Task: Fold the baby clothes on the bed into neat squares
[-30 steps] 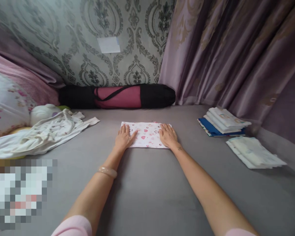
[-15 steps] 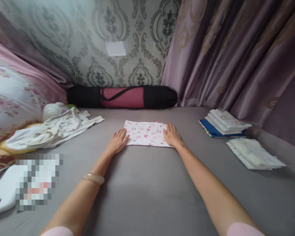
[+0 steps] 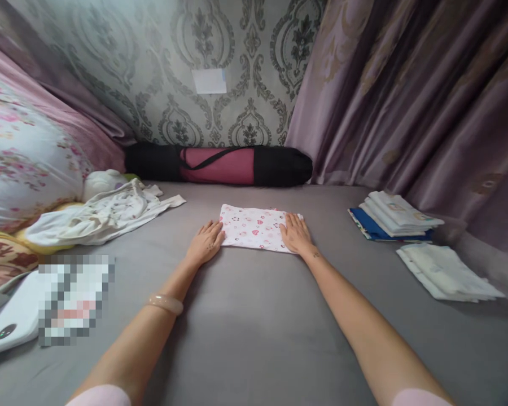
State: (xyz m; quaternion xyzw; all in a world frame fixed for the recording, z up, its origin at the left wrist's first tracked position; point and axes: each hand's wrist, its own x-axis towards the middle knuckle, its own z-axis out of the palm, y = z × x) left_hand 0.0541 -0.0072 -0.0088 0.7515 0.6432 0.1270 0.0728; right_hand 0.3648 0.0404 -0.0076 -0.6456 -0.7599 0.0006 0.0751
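Observation:
A folded white cloth (image 3: pixel 254 228) with pink hearts and small printed figures lies flat on the grey bed sheet (image 3: pixel 254 327). At its left edge rests my left hand (image 3: pixel 206 241), fingers stretched out, the fingertips touching the cloth's side. My right hand (image 3: pixel 296 232) lies flat over the cloth's right end, its fingers pointing away from me. Neither hand grips anything. A pale bangle (image 3: pixel 165 304) circles my left forearm.
On the right sit a stack of folded cloths (image 3: pixel 395 214) and a folded white pile (image 3: pixel 449 273). Against the wall lies a black and red long bag (image 3: pixel 218 165). Crumpled white clothing (image 3: pixel 105 211), a floral pillow (image 3: pixel 21 158) and a white device (image 3: pixel 21 316) are on the left.
The view has turned slightly, so the surroundings sit a little further right. Both hands stay at the ends of the cloth, which remains folded.

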